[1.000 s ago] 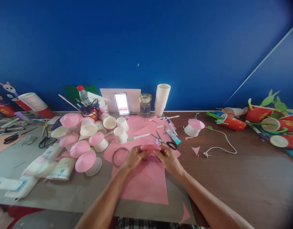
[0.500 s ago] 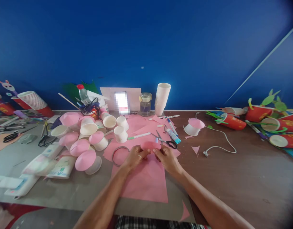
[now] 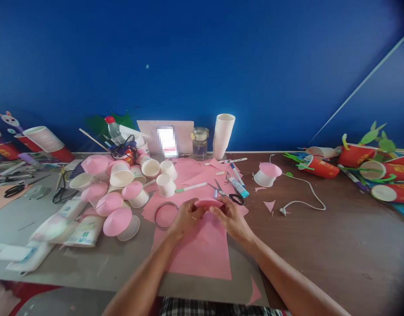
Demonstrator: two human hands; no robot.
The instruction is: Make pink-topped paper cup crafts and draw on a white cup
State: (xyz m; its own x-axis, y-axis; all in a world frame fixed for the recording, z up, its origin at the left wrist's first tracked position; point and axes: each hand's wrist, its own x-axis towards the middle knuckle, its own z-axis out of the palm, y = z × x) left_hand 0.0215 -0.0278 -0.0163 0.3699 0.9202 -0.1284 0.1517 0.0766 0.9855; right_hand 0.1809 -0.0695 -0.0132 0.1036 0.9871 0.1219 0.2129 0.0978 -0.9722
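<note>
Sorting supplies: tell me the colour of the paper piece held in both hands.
Pink paper piece, clearest in the head view.

Scissors [image 3: 226, 193], stacked cups [image 3: 223, 136], jar [image 3: 200, 143], cable [image 3: 304, 193].

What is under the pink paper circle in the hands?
Under the pink paper circle lies a big pink paper sheet on the table. Both hands' fingers cover its underside, so that stays hidden.

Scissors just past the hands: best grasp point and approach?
Judging by pose, take the scissors at the black handle loops, coming from above on the right. They lie flat on the pink paper, blades pointing back-left, handles beside the right hand, clear of the glue tube.
</note>
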